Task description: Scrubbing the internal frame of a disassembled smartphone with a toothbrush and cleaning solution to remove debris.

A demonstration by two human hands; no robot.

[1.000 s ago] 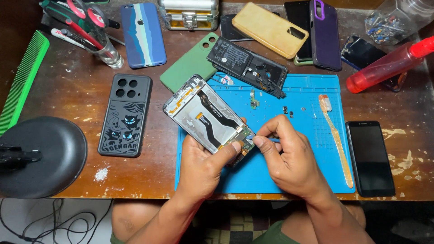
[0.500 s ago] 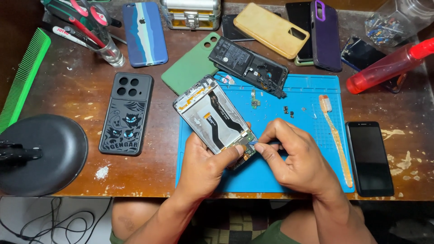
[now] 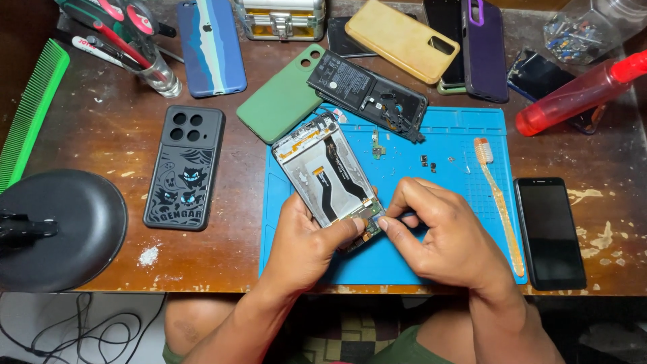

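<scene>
Hands meet at the near end of an opened phone (image 3: 329,174) over the blue mat (image 3: 472,128), its long axis running away toward the tabletop's far-left corner. Left hand (image 3: 306,246) clamps its near end; right hand (image 3: 441,236) pinches a small part at the bottom edge.

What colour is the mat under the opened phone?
Blue mat, seen in the head view, lying on the brown wooden table.

Two hands, left (image 3: 306,246) and right (image 3: 441,236), meet on one opened phone (image 3: 330,172). Five phone cases: black (image 3: 183,168), green (image 3: 283,101), blue (image 3: 211,44), tan (image 3: 402,39), purple (image 3: 484,47). One blue mat (image 3: 458,141), one toothbrush (image 3: 497,199), one comb (image 3: 32,111), one red bottle (image 3: 579,94), one dark phone (image 3: 549,232).
</scene>
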